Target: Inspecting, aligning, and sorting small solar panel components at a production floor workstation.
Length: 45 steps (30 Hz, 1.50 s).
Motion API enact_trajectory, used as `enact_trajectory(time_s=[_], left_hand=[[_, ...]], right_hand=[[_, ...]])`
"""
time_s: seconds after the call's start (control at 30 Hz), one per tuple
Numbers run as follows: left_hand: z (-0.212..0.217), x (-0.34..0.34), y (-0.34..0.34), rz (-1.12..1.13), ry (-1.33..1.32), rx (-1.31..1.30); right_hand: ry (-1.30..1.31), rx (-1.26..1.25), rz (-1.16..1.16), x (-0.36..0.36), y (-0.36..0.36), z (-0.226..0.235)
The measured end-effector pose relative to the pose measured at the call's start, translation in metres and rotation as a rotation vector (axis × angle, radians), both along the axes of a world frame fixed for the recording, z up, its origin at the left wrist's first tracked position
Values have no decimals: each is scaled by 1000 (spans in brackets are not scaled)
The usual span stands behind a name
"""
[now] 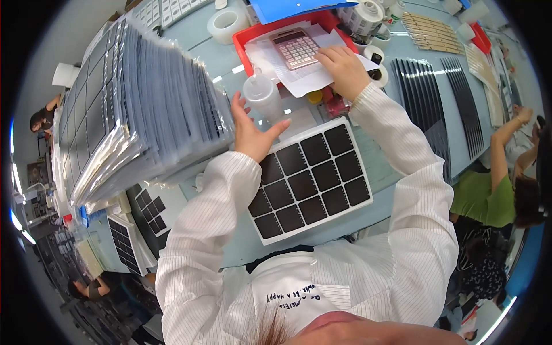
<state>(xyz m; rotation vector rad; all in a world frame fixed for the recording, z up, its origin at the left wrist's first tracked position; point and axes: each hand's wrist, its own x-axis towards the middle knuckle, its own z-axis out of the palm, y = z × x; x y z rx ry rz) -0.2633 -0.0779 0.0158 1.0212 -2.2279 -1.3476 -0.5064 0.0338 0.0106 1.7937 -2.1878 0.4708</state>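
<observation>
My left hand [253, 131] is raised with thumb and fingers spread. It is close to a translucent white plastic cup [262, 95] with a lid; I cannot tell if they touch. My right hand [346, 72] reaches over white papers [307, 85], its fingertips at the right edge of a pinkish calculator [294, 48]. Its fingers are extended and seem to grip nothing. Papers and calculator lie in a red tray [242, 47]. Nearer to me is a white sheet [310, 183] bearing rows of black squares, tilted on the table.
A tall stack of clear-sleeved sheets [172, 98] fills the left side. A roll of clear tape [226, 26] stands behind it. Black strips [422, 95] and wooden-coloured strips [432, 32] lie to the right. A co-worker in green [489, 198] is at far right.
</observation>
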Motion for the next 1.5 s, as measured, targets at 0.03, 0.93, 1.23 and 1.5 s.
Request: enact_trajectory(time_s=[0.03, 0.93, 1.23, 1.5], left_hand=[[-1, -4, -1, 11, -5, 7], [-13, 22, -8, 149, 220, 271], [79, 71, 37, -321, 98, 533], [75, 37, 29, -497, -128, 534]], right_hand=[[-8, 8, 16, 3, -1, 1], [-38, 149, 108, 4, 0, 0], [-239, 526, -21, 10, -11, 15], [-606, 697, 108, 14, -12, 61]])
